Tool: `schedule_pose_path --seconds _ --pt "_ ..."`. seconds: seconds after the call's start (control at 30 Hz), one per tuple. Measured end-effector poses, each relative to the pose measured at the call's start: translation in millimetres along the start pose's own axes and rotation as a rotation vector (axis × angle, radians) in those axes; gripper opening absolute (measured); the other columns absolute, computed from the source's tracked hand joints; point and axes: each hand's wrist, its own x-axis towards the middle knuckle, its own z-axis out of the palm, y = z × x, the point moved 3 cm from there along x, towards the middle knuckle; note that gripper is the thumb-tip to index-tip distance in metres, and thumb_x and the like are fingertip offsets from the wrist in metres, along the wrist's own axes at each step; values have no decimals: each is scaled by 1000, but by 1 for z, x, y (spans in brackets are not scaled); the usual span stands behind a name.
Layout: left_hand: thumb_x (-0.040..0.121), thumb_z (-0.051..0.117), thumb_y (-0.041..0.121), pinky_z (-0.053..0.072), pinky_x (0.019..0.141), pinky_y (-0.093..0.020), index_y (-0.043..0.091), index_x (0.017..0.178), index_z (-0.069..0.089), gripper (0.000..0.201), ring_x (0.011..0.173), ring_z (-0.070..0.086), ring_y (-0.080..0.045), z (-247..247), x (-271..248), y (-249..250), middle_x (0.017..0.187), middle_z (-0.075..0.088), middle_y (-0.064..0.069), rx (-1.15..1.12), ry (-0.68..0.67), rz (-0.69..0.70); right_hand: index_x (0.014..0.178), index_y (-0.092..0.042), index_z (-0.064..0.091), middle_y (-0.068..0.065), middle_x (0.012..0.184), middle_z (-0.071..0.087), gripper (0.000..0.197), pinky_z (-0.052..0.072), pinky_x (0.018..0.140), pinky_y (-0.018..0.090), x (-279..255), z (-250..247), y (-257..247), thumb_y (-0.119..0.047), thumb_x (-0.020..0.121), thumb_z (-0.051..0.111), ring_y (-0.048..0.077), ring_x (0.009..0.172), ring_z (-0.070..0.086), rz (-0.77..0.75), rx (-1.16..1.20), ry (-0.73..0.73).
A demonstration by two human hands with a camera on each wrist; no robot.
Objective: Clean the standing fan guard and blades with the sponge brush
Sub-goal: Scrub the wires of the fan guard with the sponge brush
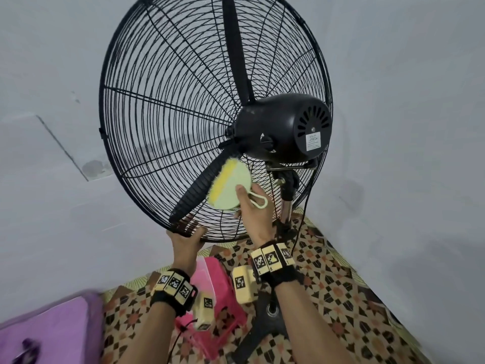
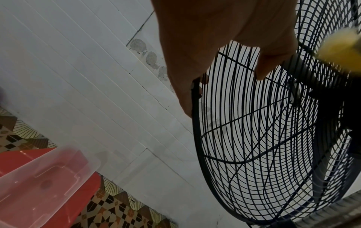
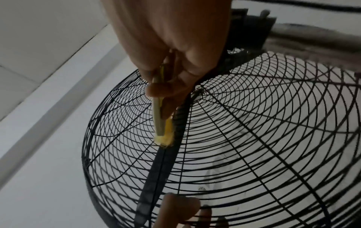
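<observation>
Head view: my left hand (image 1: 187, 239) curls its fingers over the bottom rim of the guard (image 1: 147, 143), I judge to stop the fan turning or rocking under the scrub. My right hand (image 1: 253, 206) pinches the sponge brush (image 1: 228, 183) by its edge, yellow side pressed on the rear wires over the lower blade (image 1: 199, 187).

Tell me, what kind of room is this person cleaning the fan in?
Probably a room in a home, in a corner. Signs: a patterned mat on the floor, pink plastic boxes beside the fan, and plain pale walls.
</observation>
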Motion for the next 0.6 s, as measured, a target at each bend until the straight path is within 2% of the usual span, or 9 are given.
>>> schedule_pose_path --seconds 0.07,0.13,0.2,0.23,0.3,0.4,0.47,0.53,0.6 --pt "94 72 0 49 107 -61 13 152 16 82 129 57 -37 1 0 0 150 46 -19 -13 -3 -18 105 -27 70 -3 86 75 9 52 48 24 -2 -5 7 -27 102 62 14 61 65 85 35 99" --pt "94 71 0 48 108 -63 13 149 18 78 125 60 -35 0 0 3 144 51 -20 -9 -10 -17 124 -17 65 4 105 73 25 56 55 26 -4 -16 16 -20 100 65 13 68 68 197 93 244" --pt "93 71 -1 49 107 -63 14 146 21 74 116 64 -29 -2 0 3 135 57 -16 -19 -20 -7 132 -6 58 -5 108 68 37 54 51 20 -6 -27 20 -16 97 68 4 64 68 212 107 337" --pt "93 71 -1 49 106 -62 15 145 22 74 114 64 -27 -3 -1 3 133 57 -13 -20 -25 5 123 -8 63 -11 98 69 28 52 48 20 -6 -28 18 -18 97 68 4 60 67 170 84 320" --pt "93 73 -1 50 105 -59 17 147 22 76 118 63 -27 -3 -4 2 137 56 -11 -13 -55 23 100 -20 70 -6 79 73 8 51 47 27 -6 -19 6 -26 99 66 10 56 64 72 9 194" --pt "91 76 1 52 101 -50 26 134 31 68 116 65 -20 -6 -6 1 133 60 -2 -7 -119 58 94 -20 72 -2 70 71 13 47 42 23 -6 -3 -10 -29 101 65 12 51 61 -10 -58 93" --pt "89 79 1 55 98 -48 29 131 33 68 117 65 -20 -9 -4 2 134 60 -1 -11 -152 61 92 -13 73 4 78 74 16 48 47 20 -3 -8 -13 -25 100 65 18 61 66 3 -139 193" --pt "86 81 2 57 96 -46 29 135 36 71 118 67 -23 -14 1 2 134 62 -3 -28 -173 59 99 -9 73 15 100 73 23 55 60 25 0 -18 -9 -29 100 63 27 85 70 48 -309 294" --pt "82 85 11 57 97 -47 19 140 45 71 118 68 -29 -17 2 1 132 67 -9 -31 -209 42 113 -11 73 14 118 68 31 61 75 30 0 -20 -10 -36 101 60 26 99 68 92 -459 311"
